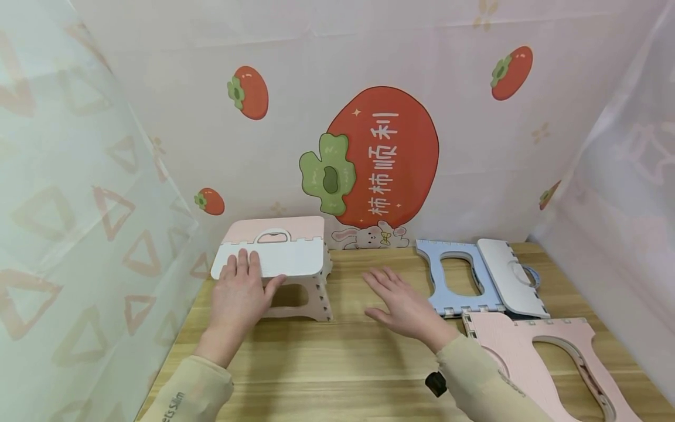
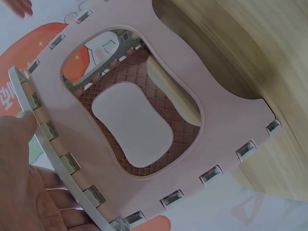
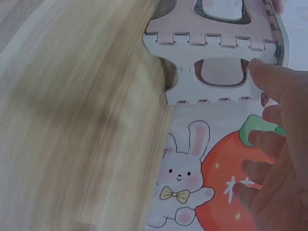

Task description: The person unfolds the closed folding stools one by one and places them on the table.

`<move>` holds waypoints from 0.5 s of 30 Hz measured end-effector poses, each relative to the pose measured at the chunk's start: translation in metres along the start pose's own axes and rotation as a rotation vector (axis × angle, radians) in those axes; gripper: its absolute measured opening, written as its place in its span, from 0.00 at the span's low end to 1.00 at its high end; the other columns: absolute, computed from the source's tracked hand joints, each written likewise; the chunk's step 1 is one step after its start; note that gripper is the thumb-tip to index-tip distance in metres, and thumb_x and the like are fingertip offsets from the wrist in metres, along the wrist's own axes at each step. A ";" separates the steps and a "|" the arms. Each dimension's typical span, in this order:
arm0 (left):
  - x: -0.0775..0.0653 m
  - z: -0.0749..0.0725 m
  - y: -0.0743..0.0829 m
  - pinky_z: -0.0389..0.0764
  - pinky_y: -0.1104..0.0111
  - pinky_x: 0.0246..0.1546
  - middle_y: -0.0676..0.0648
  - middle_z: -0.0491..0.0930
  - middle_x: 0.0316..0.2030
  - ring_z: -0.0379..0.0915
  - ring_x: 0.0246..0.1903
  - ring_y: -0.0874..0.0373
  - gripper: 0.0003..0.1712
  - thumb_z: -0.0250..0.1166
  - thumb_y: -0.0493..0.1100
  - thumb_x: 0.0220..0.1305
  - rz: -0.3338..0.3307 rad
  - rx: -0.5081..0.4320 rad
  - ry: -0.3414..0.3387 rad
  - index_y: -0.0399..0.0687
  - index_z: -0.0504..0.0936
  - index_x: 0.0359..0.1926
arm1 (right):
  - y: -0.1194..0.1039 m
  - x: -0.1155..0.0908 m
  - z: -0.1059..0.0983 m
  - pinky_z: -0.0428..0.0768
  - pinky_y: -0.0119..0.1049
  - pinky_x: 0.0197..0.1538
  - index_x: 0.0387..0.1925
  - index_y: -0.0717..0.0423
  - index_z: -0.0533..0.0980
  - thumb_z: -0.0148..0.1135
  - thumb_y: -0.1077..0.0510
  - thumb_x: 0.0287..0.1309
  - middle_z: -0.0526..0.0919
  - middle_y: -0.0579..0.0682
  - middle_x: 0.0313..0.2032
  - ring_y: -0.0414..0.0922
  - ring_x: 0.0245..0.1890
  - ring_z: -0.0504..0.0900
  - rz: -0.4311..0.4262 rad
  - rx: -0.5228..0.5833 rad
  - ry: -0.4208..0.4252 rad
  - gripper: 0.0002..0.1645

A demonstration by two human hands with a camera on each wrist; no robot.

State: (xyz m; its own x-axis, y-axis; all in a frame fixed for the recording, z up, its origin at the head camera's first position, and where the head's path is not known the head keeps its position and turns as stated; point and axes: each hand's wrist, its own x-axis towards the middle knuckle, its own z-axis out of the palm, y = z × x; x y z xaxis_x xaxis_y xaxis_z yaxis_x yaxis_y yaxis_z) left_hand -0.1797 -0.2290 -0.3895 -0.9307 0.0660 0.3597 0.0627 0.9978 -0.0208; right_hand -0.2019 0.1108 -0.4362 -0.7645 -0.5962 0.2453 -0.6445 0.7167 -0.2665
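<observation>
A pink-and-white folding stool (image 1: 285,258) stands unfolded on its legs at the table's back left. My left hand (image 1: 239,293) rests on its white top half, fingers straight, thumb near the front edge. The left wrist view shows the stool's pink leg frame (image 2: 221,115) with its cut-out, and that same hand (image 2: 29,178) at the seat's edge. To the right of the stool, apart from it, my right hand (image 1: 401,302) hovers over the wood with fingers extended, holding nothing. In the right wrist view the stool's white side panel (image 3: 183,62) lies beyond the right thumb.
A folded blue-and-white stool (image 1: 514,278) lies flat at the back right. Nearer, a folded pink stool (image 1: 519,340) lies partly beneath the right forearm. Printed cloth (image 1: 464,193) hangs behind the wooden table (image 1: 316,375) and along both sides. A small black object (image 1: 436,384) shows beside the right sleeve.
</observation>
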 end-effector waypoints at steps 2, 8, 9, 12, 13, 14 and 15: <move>0.001 0.000 -0.003 0.65 0.42 0.71 0.22 0.65 0.68 0.62 0.68 0.25 0.49 0.56 0.67 0.72 -0.001 0.006 -0.003 0.24 0.64 0.70 | 0.004 -0.005 0.000 0.64 0.60 0.74 0.75 0.57 0.64 0.67 0.45 0.67 0.67 0.60 0.73 0.65 0.74 0.61 0.017 -0.002 0.001 0.43; 0.005 -0.001 -0.012 0.63 0.41 0.71 0.22 0.63 0.69 0.60 0.68 0.24 0.50 0.54 0.67 0.73 -0.016 0.003 -0.038 0.24 0.63 0.71 | 0.017 -0.020 0.000 0.64 0.61 0.74 0.75 0.58 0.64 0.66 0.45 0.67 0.69 0.62 0.72 0.66 0.73 0.63 0.085 -0.029 -0.021 0.43; 0.005 -0.001 -0.013 0.63 0.41 0.71 0.22 0.62 0.69 0.59 0.69 0.24 0.50 0.54 0.67 0.73 -0.023 -0.002 -0.045 0.24 0.63 0.71 | 0.020 -0.022 0.000 0.64 0.61 0.73 0.75 0.58 0.64 0.66 0.45 0.67 0.69 0.62 0.72 0.66 0.73 0.63 0.096 -0.031 -0.025 0.43; 0.006 -0.001 -0.018 0.61 0.40 0.72 0.21 0.61 0.70 0.57 0.69 0.24 0.50 0.53 0.67 0.74 -0.038 -0.011 -0.063 0.24 0.62 0.72 | 0.027 -0.029 -0.001 0.64 0.62 0.73 0.75 0.58 0.64 0.66 0.44 0.67 0.69 0.63 0.72 0.67 0.73 0.63 0.117 -0.033 -0.024 0.43; 0.007 -0.001 -0.020 0.61 0.40 0.72 0.21 0.60 0.70 0.57 0.69 0.24 0.50 0.53 0.67 0.74 -0.039 -0.012 -0.065 0.24 0.61 0.72 | 0.029 -0.031 -0.002 0.63 0.63 0.73 0.75 0.58 0.64 0.66 0.44 0.67 0.68 0.63 0.72 0.67 0.73 0.62 0.128 -0.034 -0.023 0.43; 0.007 0.000 -0.021 0.61 0.40 0.72 0.21 0.60 0.70 0.57 0.69 0.23 0.50 0.53 0.67 0.74 -0.039 -0.013 -0.064 0.24 0.61 0.72 | 0.031 -0.033 -0.003 0.63 0.63 0.73 0.75 0.58 0.64 0.66 0.44 0.67 0.68 0.63 0.72 0.67 0.73 0.62 0.136 -0.038 -0.020 0.43; 0.008 0.000 -0.023 0.61 0.40 0.72 0.21 0.60 0.70 0.57 0.69 0.23 0.50 0.53 0.67 0.74 -0.037 -0.011 -0.063 0.24 0.61 0.72 | 0.034 -0.035 -0.003 0.63 0.64 0.73 0.75 0.58 0.64 0.67 0.44 0.66 0.68 0.63 0.72 0.67 0.73 0.62 0.144 -0.039 -0.018 0.43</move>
State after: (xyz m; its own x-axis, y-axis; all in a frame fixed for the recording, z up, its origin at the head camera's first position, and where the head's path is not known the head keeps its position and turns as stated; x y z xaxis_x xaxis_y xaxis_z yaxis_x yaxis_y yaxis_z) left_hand -0.1882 -0.2512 -0.3863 -0.9533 0.0296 0.3005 0.0315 0.9995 0.0016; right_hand -0.1972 0.1569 -0.4510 -0.8494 -0.4922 0.1904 -0.5271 0.8087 -0.2611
